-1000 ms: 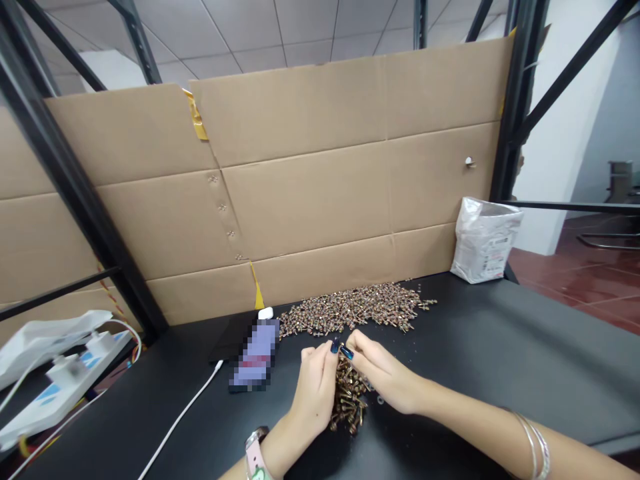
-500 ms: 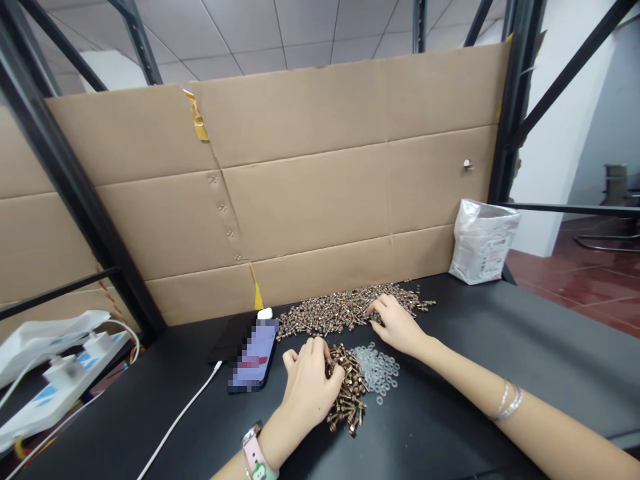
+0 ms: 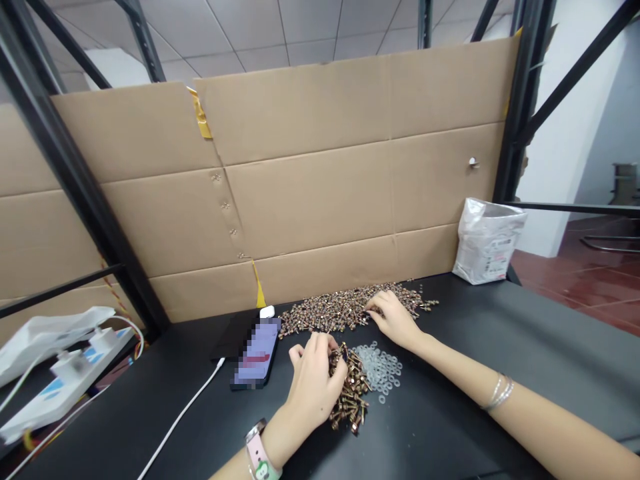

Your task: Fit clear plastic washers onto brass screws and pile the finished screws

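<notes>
My left hand (image 3: pixel 316 379) rests at the left side of a near pile of brass-coloured bolts (image 3: pixel 354 407), fingers curled and thumb bent in toward it. What its fingertips hold is hidden. Close by on the right lies a small heap of clear washers (image 3: pixel 384 373). Farther back, my right hand (image 3: pixel 396 323) reaches the front edge of a long spread of small copper-coloured bolts (image 3: pixel 325 312). Its thumb and fingers come together in a pinch, with the contents too small to make out.
A phone (image 3: pixel 256 357) lies left of the hands beside a dark flat object and a white cable (image 3: pixel 187 407). A power strip (image 3: pixel 75 373) is at far left. Cardboard (image 3: pixel 310 193) stands behind the black table (image 3: pixel 500 340); a white bag (image 3: pixel 487 243) sits back right.
The view has shifted slightly. My right hand has moved a little left along the far bolts, its fingers drawn closer together. My left hand stays by the near pile.
</notes>
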`<action>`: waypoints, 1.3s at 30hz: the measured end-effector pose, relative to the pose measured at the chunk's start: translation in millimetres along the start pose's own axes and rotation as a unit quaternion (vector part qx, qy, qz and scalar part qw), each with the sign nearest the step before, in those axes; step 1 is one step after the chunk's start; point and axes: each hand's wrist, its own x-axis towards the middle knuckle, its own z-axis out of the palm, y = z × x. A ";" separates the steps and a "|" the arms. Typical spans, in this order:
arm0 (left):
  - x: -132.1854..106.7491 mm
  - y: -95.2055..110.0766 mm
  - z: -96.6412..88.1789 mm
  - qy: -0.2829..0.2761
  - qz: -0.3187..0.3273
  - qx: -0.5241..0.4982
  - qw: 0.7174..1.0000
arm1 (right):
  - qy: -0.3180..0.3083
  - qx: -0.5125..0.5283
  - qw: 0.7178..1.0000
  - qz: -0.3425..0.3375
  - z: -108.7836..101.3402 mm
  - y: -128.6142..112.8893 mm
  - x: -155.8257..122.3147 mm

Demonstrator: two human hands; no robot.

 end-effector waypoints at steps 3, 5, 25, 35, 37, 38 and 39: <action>0.1 -0.3 -1.4 0.002 0.012 -0.015 1.000 | -0.022 0.067 0.997 0.017 -4.6 -17.8 -5.8; -0.2 -0.4 -2.6 0.007 0.024 -0.020 0.999 | -0.071 0.177 0.980 0.049 -6.9 -35.2 -12.6; 0.2 9.6 -6.5 -0.044 0.141 0.038 0.988 | -0.191 0.547 0.772 0.262 6.0 -97.0 -43.8; -1.4 12.5 -3.9 -0.032 0.118 -0.053 0.991 | -0.196 0.558 0.778 0.214 9.0 -97.2 -46.5; -1.9 12.9 -1.0 -0.026 0.118 -0.075 0.990 | -0.171 0.541 0.803 0.185 13.7 -96.0 -50.2; -2.2 13.2 0.4 -0.019 0.114 -0.086 0.990 | -0.160 0.527 0.816 0.173 14.8 -96.0 -52.1; -2.5 13.6 1.5 -0.013 0.108 -0.097 0.989 | -0.153 0.511 0.830 0.163 15.0 -96.4 -53.7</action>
